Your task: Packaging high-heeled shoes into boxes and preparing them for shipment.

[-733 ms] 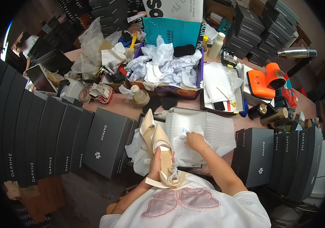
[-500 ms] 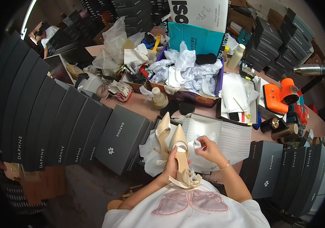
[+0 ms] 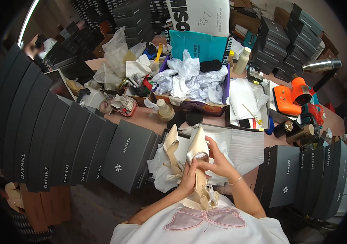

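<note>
In front of my chest I hold a cream pointed-toe slingback shoe [image 3: 200, 146], toe pointing away from me. My left hand [image 3: 188, 179] wraps round its side near the middle. My right hand [image 3: 217, 162] is closed on the other side of the toe part, thumb at the shoe opening, where white paper shows. A bow with a sparkling ornament [image 3: 211, 196] hangs at the strap end close to my shirt. The matching cream shoe [image 3: 172, 148] lies to the left on white tissue paper [image 3: 157, 166] in an open shoebox.
Dark shoeboxes stand in a row at left [image 3: 66, 142] and more at right [image 3: 279, 175]. Beyond are a purple-edged box [image 3: 227, 87] of crumpled paper, a cream bottle [image 3: 165, 110], a tray [image 3: 267, 118] with papers and an orange device [image 3: 289, 99]. White foam sheet [image 3: 248, 148] lies right.
My right hand, which pinched a small white piece beside the shoe, has moved left onto the shoe's toe part. The held shoe has shifted slightly right and turned. The view has shifted a little.
</note>
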The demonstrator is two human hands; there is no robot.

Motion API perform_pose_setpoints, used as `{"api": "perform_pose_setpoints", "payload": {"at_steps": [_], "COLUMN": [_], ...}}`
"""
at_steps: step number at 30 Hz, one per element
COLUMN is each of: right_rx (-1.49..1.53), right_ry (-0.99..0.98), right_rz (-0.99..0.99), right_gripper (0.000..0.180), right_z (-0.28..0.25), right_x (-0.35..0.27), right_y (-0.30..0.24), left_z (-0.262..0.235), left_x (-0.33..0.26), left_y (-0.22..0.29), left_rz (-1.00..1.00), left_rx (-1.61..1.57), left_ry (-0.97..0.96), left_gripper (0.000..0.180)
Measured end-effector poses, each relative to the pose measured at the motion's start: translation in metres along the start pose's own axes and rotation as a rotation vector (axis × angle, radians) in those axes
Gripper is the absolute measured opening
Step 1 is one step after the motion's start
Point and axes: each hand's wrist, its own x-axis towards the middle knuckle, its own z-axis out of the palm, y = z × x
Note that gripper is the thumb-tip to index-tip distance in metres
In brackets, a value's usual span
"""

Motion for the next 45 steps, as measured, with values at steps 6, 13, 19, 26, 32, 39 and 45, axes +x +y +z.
{"api": "perform_pose_setpoints", "payload": {"at_steps": [6,13,19,26,32,39,45], "right_rx": [0.306,0.299,0.254,0.296,0.301,0.254,0.259], "right_ry": [-0.005,-0.014,0.002,0.031,0.024,0.031,0.025], "right_rz": [-0.079,-0.098,-0.077,-0.091,-0.1,-0.122,-0.115], "right_gripper": [0.079,0.078,0.075,0.076,0.076,0.077,0.077], "right_z": [-0.004,-0.001,-0.007,-0.013,-0.012,-0.013,-0.014], "right_x": [0.008,0.003,-0.002,-0.001,-0.001,-0.004,-0.003], "right_y": [-0.006,-0.018,-0.01,-0.016,-0.021,-0.018,-0.022], "left_z": [-0.007,0.003,-0.027,-0.02,-0.007,-0.015,-0.009], "left_x": [0.011,0.012,0.012,0.004,0.02,0.027,0.018], "left_y": [0.055,0.091,0.119,0.112,0.099,0.095,0.101], "left_rz": [0.48,0.375,0.492,0.597,0.532,0.349,0.418], "left_rx": [0.334,0.24,0.93,0.84,0.606,0.425,0.477], "left_ry": [-0.12,-0.208,-0.25,-0.06,-0.096,-0.207,-0.18], "left_gripper": [0.06,0.048,0.035,0.019,0.015,0.017,0.015]}}
